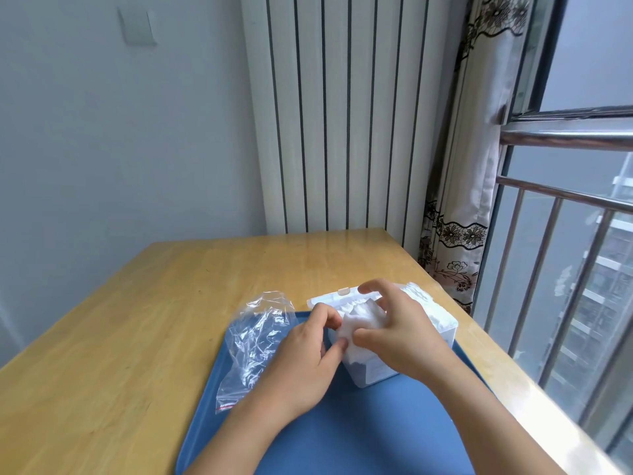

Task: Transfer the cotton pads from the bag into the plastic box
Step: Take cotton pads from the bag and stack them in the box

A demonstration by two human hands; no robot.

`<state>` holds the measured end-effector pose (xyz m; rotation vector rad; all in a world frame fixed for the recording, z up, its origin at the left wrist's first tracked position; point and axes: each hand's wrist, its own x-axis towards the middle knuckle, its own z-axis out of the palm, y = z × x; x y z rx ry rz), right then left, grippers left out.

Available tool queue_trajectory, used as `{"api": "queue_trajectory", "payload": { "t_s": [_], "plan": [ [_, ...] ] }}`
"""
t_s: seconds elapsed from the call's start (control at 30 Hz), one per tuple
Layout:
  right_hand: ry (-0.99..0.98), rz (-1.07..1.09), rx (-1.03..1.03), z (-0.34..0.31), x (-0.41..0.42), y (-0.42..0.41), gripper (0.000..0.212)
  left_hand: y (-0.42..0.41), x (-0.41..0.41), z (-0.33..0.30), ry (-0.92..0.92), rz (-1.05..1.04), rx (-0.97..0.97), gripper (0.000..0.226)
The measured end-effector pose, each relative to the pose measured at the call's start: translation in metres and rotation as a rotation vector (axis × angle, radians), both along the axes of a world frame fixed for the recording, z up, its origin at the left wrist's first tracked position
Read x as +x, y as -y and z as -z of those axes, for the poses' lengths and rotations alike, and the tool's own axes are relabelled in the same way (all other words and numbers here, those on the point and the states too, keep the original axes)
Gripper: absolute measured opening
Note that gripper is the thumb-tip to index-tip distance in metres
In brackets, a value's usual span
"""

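A clear plastic box (442, 332) with its lid hinged back stands on a blue tray (359, 430). White cotton pads (359, 320) fill the box and stick up above its rim. My left hand (305, 365) pinches the pads at the box's near left corner. From the right, my right hand (400, 334) lies over the box top, thumb and fingers closed on the same bunch of pads. A crumpled clear plastic bag (255, 341) lies flat at the tray's left edge, looking empty.
The tray rests on a wooden table (137, 320) that runs to a wall and a white radiator (342, 114) behind. A patterned curtain (459, 217) and a window with metal bars (565, 234) are close on the right.
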<state>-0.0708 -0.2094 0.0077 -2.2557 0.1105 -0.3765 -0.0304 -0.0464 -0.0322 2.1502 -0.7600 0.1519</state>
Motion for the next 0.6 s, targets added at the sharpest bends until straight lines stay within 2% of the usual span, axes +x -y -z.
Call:
{"api": "queue_trajectory", "payload": {
  "t_s": [0.1,0.3,0.47,0.6],
  "plan": [
    [0.036,-0.001,-0.025,0.003,0.000,-0.003,0.058,0.000,0.003,0.002,0.035,-0.052,0.017,0.014],
    [0.015,0.046,-0.139,0.011,0.002,-0.009,0.066,0.000,0.008,0.005,-0.022,-0.085,-0.108,0.019],
    [-0.021,0.037,-0.330,0.006,-0.003,-0.016,0.057,0.002,0.006,0.007,0.013,-0.074,-0.079,0.014],
    [-0.100,-0.023,-0.363,0.004,-0.003,-0.014,0.056,0.001,0.005,0.007,0.017,-0.071,-0.059,0.013]
  ]
}}
